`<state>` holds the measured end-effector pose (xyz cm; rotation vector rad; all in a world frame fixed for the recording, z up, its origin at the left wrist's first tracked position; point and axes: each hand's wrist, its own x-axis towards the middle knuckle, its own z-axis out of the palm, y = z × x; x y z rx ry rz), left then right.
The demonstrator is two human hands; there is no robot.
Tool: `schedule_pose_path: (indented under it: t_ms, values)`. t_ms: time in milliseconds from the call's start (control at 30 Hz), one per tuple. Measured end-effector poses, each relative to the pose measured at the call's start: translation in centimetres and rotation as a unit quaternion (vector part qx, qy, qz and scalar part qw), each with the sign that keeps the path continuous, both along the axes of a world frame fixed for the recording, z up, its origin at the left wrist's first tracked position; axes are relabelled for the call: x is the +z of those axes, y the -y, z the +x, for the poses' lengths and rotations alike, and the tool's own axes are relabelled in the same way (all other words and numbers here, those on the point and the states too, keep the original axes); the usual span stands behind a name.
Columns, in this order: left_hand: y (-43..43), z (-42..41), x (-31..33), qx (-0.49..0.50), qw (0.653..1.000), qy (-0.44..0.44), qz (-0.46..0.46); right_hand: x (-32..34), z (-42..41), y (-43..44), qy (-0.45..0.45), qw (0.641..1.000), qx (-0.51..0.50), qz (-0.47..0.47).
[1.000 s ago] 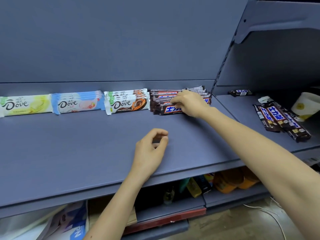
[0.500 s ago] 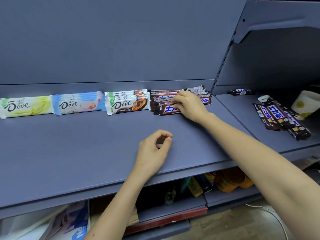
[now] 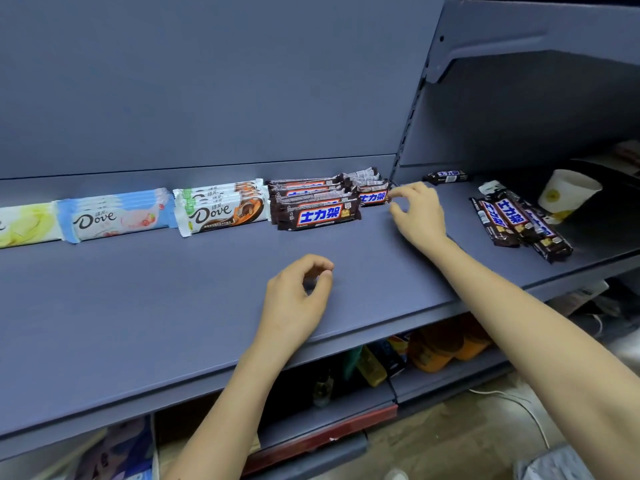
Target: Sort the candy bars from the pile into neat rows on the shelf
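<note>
Grey-blue metal shelving fills the view, and its main shelf (image 3: 138,306) carries a line of candy bars along the back wall. Farthest left of the brown Snickers stack (image 3: 313,206) lies a yellow-green Dove bar (image 3: 24,225), then a stack of pale blue Dove bars (image 3: 114,218), then a stack of white Dove bars (image 3: 221,211) touching the brown stack's left end. Behind the brown stack's right end a second, shorter stack (image 3: 370,188) sits against the wall. In front of the brown stack, near the shelf's front edge, the left hand (image 3: 298,299) rests on the shelf with its grip loosely curled, thumb and forefinger nearly meeting around nothing. Just right of the brown stack the right hand (image 3: 419,213) hovers with its grip released, fingers spread beside the end of the shorter stack; whether they touch the wrapper I cannot tell. Farther right, on the neighbouring shelf section, lie a lone small bar (image 3: 446,176) at the back, a loose pile of Snickers bars (image 3: 519,223) and a white paper cup (image 3: 564,194).
</note>
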<state>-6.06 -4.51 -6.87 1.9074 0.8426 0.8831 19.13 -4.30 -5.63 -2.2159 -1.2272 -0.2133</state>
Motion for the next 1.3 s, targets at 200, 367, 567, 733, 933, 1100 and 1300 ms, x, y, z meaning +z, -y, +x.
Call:
schedule_pose_path:
  t_ms: [200, 367, 567, 733, 933, 1100, 1300]
  values:
    - [0.7, 3.3, 1.0, -0.06, 0.997, -0.03, 0.024, 0.6, 5.7, 6.3, -0.007, 0.978, -0.179, -0.111]
    - [0.7, 4.6, 0.0, -0.063, 0.996, -0.052, 0.041, -0.2, 7.2, 8.7, -0.055, 0.928, -0.254, -0.266]
    - [0.2, 4.3, -0.6, -0.045, 0.998, -0.028, 0.012, 0.3, 6.5, 8.4, -0.076, 0.968, -0.213, -0.107]
    - [0.4, 4.0, -0.5, -0.06, 0.998, -0.019, -0.01, 0.9, 3.3, 5.9, -0.185, 0.969, -0.163, -0.008]
    - [0.2, 3.0, -0.1, -0.062, 0.994, 0.033, -0.083, 2.0, 0.0, 4.6, -0.663, 0.692, -0.083, 0.275]
    - [-0.1, 1.9, 0.2, -0.056, 0.979, 0.101, -0.166, 1.5, -3.9, 6.2, -0.668, 0.649, -0.043, 0.362]
    - [-0.1, 1.9, 1.4, -0.062, 0.936, 0.19, -0.289, 0.2, -9.2, 8.1, -0.485, 0.79, 0.1, 0.362]
